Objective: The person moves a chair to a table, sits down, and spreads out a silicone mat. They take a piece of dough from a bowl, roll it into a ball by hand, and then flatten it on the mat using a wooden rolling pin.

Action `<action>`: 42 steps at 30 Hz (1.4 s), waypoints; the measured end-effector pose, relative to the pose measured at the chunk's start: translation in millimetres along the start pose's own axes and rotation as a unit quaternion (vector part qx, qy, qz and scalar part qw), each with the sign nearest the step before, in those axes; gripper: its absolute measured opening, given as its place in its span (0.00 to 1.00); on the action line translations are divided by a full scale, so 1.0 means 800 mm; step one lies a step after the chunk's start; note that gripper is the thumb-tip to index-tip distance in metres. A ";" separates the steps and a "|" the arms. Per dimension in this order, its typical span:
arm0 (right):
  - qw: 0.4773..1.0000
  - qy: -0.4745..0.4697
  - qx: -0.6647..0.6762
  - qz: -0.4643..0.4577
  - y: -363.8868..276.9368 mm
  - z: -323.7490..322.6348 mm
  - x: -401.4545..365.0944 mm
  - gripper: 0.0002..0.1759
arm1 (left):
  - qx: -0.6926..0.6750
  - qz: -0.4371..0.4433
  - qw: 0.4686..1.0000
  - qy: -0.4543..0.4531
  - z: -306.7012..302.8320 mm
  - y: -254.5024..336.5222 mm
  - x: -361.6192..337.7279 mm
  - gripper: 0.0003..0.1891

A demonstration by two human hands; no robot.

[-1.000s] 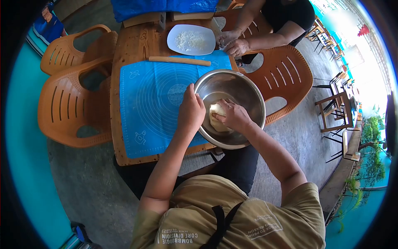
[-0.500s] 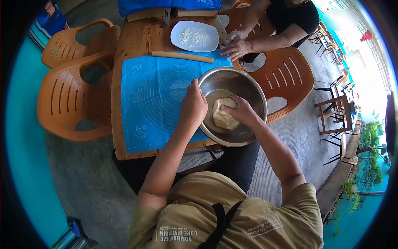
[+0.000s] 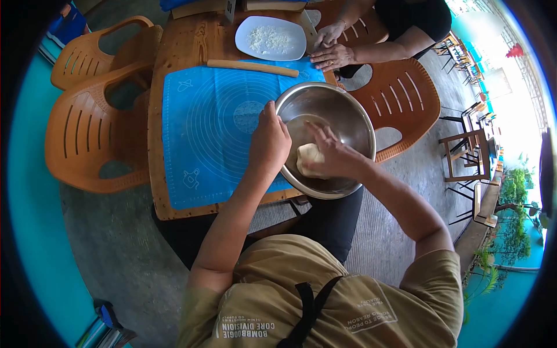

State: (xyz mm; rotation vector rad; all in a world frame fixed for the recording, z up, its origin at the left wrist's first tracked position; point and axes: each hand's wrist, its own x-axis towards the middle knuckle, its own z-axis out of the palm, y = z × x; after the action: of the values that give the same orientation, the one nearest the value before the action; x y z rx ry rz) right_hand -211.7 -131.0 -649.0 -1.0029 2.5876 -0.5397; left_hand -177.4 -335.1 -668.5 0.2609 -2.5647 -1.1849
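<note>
A steel mixing bowl [image 3: 362, 124] tilts at the front right corner of the table, partly above my lap. My left hand [image 3: 270, 139] is closed on the bowl's left rim. Inside the bowl lies a pale lump of dough [image 3: 309, 158]. My right hand [image 3: 333, 155] lies over the dough's right side, its heel and palm against it and its fingers stretched out toward the far wall of the bowl. Part of the dough is hidden under that hand.
A blue baking mat [image 3: 197, 133] covers the wooden table [image 3: 191, 40]. A rolling pin [image 3: 253, 68] and a white plate of flour [image 3: 243, 40] lie at its far side. Another person's hands [image 3: 333, 55] rest by the table's right edge. Orange chairs [image 3: 81, 133] flank the table.
My right hand has gone from gripping the dough to pressing over it with fingers extended. The other person's hands have shifted slightly. My left hand stays on the rim.
</note>
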 end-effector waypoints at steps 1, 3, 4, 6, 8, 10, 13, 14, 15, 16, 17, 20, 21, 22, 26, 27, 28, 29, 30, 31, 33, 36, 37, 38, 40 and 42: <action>0.997 0.003 -0.075 -0.036 -0.014 0.004 -0.005 0.50 | -0.003 0.005 1.000 0.006 0.001 0.000 -0.001 0.22; 0.994 -0.064 -0.091 0.011 -0.034 0.002 -0.005 0.52 | -0.009 0.008 1.000 0.011 -0.002 0.002 -0.002 0.22; 0.984 -0.128 -0.108 0.058 -0.040 0.004 -0.006 0.53 | -0.014 -0.005 1.000 0.002 -0.007 0.006 -0.001 0.22; 0.985 -0.062 -0.155 0.038 -0.043 0.022 -0.006 0.49 | -0.022 -0.017 1.000 -0.011 -0.005 0.009 -0.003 0.22; 0.974 -0.123 -0.169 0.087 -0.060 0.020 0.002 0.40 | -0.010 0.000 1.000 -0.001 -0.004 0.005 -0.002 0.23; 0.978 -0.057 -0.191 0.061 -0.054 0.029 0.002 0.29 | -0.007 -0.002 1.000 -0.009 -0.005 0.005 -0.001 0.23; 0.983 -0.033 -0.170 0.058 -0.034 0.027 0.013 0.26 | -0.002 -0.001 1.000 -0.017 -0.007 0.006 -0.002 0.23; 0.991 0.008 -0.098 0.093 -0.019 0.028 0.019 0.27 | 0.001 0.001 1.000 -0.019 -0.007 0.006 -0.001 0.23; 0.990 0.048 -0.025 0.127 -0.012 0.025 0.023 0.28 | 0.000 0.003 1.000 -0.017 -0.007 0.006 -0.002 0.23; 0.990 0.050 -0.026 0.126 -0.007 0.023 0.023 0.28 | 0.003 0.003 1.000 -0.017 -0.007 0.007 -0.004 0.24; 0.979 0.102 0.076 0.161 -0.002 0.019 0.025 0.31 | 0.007 0.003 1.000 -0.015 -0.007 0.007 -0.003 0.24; 0.925 0.206 0.178 0.263 -0.007 0.000 0.034 0.35 | 0.011 -0.037 0.998 -0.048 -0.011 0.011 0.001 0.25; 0.911 0.218 0.258 0.235 -0.025 -0.028 0.031 0.36 | 0.013 -0.038 0.998 -0.047 -0.016 0.015 0.000 0.25; 0.889 0.229 0.337 0.207 -0.038 -0.048 0.027 0.36 | -0.005 -0.058 0.996 -0.062 -0.024 0.022 -0.001 0.24; 0.905 0.267 0.306 0.127 -0.044 -0.043 -0.008 0.30 | -0.034 -0.076 0.994 -0.069 -0.024 0.023 0.000 0.23; 0.963 0.181 0.198 0.036 -0.012 -0.025 -0.015 0.26 | -0.036 -0.075 0.994 -0.067 -0.025 0.025 0.000 0.23; 0.991 0.091 0.084 -0.055 -0.005 -0.026 -0.019 0.23 | -0.039 -0.084 0.993 -0.073 -0.027 0.027 0.000 0.23; 0.983 0.050 0.164 0.073 0.005 -0.039 -0.022 0.20 | -0.042 -0.093 0.992 -0.080 -0.028 0.029 0.001 0.23; 0.983 0.049 0.161 0.069 -0.005 -0.054 -0.016 0.20 | -0.044 -0.094 0.992 -0.075 -0.027 0.027 0.004 0.23; 0.979 0.130 0.120 0.100 -0.016 -0.065 -0.011 0.22 | -0.045 -0.090 0.993 -0.069 -0.025 0.023 0.003 0.23; 0.976 0.197 -0.008 0.090 -0.033 -0.074 -0.009 0.30 | -0.042 -0.081 0.993 -0.071 -0.021 0.021 0.000 0.23; 0.987 0.123 -0.023 0.099 -0.042 -0.024 -0.004 0.43 | -0.041 -0.070 0.995 -0.063 -0.017 0.018 0.001 0.23; 0.995 0.082 -0.016 0.049 -0.041 -0.008 0.000 0.51 | -0.027 -0.045 0.998 -0.045 -0.013 0.013 0.001 0.23; 0.995 0.081 -0.015 0.051 -0.040 0.005 0.006 0.51 | -0.014 -0.022 0.999 -0.027 -0.008 0.008 0.000 0.22; 0.988 -0.020 -0.134 0.077 -0.048 0.020 0.018 0.49 | -0.010 -0.023 0.999 -0.031 -0.009 0.008 -0.001 0.22; 0.981 0.060 -0.178 0.044 -0.015 0.044 0.023 0.46 | -0.002 -0.015 0.999 -0.037 -0.008 0.007 -0.002 0.23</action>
State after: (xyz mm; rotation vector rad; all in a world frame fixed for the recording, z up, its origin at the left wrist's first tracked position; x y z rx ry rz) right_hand -203.6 -160.1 -677.3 -0.9788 2.8876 -0.1157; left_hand -173.8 -335.1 -660.8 0.2611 -2.6305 -1.2332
